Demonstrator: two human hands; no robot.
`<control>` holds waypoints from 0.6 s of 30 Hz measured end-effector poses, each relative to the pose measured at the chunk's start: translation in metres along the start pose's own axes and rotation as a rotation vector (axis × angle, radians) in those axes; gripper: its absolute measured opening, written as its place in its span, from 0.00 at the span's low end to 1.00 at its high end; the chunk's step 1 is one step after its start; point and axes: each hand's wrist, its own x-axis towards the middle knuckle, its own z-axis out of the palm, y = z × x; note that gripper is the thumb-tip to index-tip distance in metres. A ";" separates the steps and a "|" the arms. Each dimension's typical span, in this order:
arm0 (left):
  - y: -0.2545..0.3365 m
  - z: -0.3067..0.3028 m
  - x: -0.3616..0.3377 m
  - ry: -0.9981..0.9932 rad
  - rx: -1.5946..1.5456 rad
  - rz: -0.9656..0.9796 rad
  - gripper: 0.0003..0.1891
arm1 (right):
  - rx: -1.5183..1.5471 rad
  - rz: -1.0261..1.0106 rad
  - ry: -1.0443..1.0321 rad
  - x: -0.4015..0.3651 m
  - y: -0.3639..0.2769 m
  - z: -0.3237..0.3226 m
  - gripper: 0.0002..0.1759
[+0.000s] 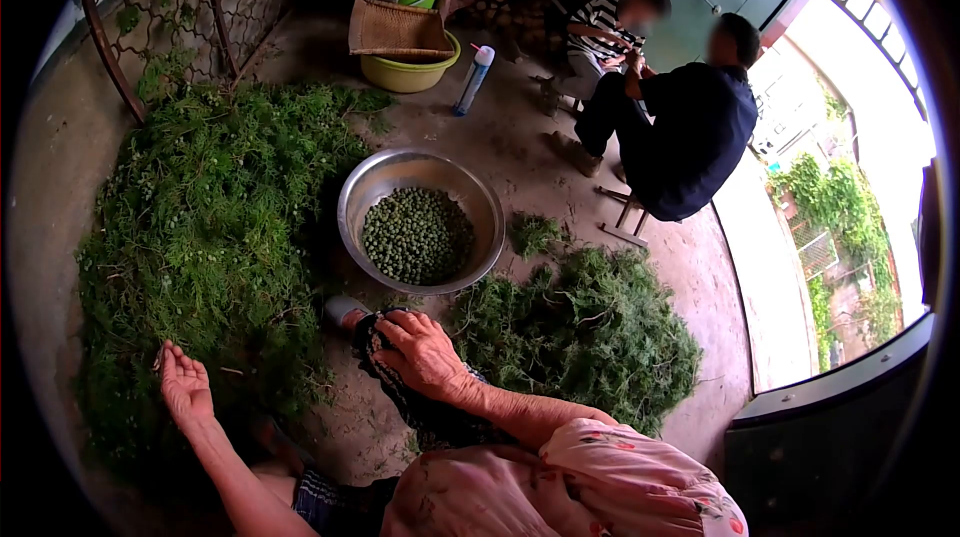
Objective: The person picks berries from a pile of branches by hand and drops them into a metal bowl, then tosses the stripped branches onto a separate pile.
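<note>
My left hand is at the edge of a large heap of green conifer sprigs, palm turned up and fingers loosely stretched out. Nothing clear shows in it. My right hand lies flat over my knee on dark patterned cloth, holding nothing. In front of my knee stands a wide metal basin, its bottom covered with small round green cones or berries. A second, smaller pile of sprigs lies to the right of the basin, near my right forearm.
A yellow-green tub with a woven basket on it stands at the back, beside a spray can. Two people sit close together at the back right. Wire mesh leans on the left wall.
</note>
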 end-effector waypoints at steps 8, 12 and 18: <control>0.000 0.001 -0.002 0.015 -0.001 0.002 0.09 | -0.003 -0.015 0.013 0.001 0.000 0.001 0.24; 0.000 0.003 -0.002 0.017 0.001 0.008 0.09 | 0.002 -0.011 0.010 0.001 0.000 0.000 0.24; 0.000 0.001 -0.001 0.007 0.004 0.012 0.09 | 0.002 -0.007 0.003 0.000 0.001 0.002 0.25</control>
